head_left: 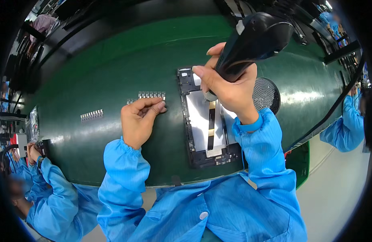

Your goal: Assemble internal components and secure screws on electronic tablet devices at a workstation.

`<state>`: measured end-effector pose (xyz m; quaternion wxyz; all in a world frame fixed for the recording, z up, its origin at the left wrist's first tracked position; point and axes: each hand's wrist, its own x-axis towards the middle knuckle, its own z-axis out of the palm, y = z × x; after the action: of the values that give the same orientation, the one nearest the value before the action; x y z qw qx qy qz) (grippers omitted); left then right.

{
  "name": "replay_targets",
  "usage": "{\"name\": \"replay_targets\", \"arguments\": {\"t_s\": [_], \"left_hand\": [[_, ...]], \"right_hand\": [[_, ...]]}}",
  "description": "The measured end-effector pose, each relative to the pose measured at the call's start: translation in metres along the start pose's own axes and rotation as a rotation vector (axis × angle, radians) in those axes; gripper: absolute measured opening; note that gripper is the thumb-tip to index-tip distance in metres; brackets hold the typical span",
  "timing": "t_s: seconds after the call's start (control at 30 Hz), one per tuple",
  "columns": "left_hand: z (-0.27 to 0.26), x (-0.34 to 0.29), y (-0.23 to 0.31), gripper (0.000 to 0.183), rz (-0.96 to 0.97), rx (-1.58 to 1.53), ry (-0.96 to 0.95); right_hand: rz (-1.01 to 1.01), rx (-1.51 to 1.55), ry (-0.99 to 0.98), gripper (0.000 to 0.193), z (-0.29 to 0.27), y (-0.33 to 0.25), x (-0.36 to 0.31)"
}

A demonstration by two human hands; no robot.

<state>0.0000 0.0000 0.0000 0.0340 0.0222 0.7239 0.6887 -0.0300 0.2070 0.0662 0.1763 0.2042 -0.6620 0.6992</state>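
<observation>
My right hand (234, 86) is wrapped round a black handheld device (258, 38) with a bulky head and a narrower grip; its exact kind does not show. It is raised over an opened tablet-like device (196, 121) with a silvery inner panel, black circuit edges and a black-and-gold flat ribbon cable (211, 125). Part of the opened device is hidden under my right hand and sleeve. To its left, my left hand (139, 119) has thumb and fingers pinched together beside a row of small metal parts (147, 94). Whatever lies in that pinch is too small to make out.
Another row of small parts (92, 115) lies farther left on the green tabletop (113, 68). Right of my right hand stands a round dish of tiny pieces (264, 97). A person in blue sleeves (63, 201) works at left; another blue sleeve (343, 129) is at right.
</observation>
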Motion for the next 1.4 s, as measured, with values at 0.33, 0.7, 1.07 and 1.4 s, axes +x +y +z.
{"name": "replay_targets", "arguments": {"t_s": [0.33, 0.7, 1.07, 1.4], "left_hand": [[-0.004, 0.0, 0.019, 0.013, -0.185, -0.007, -0.047], [0.013, 0.013, 0.002, 0.016, -0.013, 0.208, -0.14], [0.001, 0.023, 0.022, 0.008, -0.276, 0.062, -0.31], [0.005, 0.021, 0.02, 0.011, -0.19, 0.228, -0.214]], "right_hand": [[0.026, 0.02, 0.018, 0.033, 0.013, 0.005, -0.005], [-0.061, 0.013, -0.041, 0.035, 0.025, -0.006, 0.005], [0.058, 0.145, -0.038, 0.027, 0.044, 0.0, 0.0], [-0.031, 0.077, -0.148, 0.038, 0.047, 0.009, 0.002]]}}
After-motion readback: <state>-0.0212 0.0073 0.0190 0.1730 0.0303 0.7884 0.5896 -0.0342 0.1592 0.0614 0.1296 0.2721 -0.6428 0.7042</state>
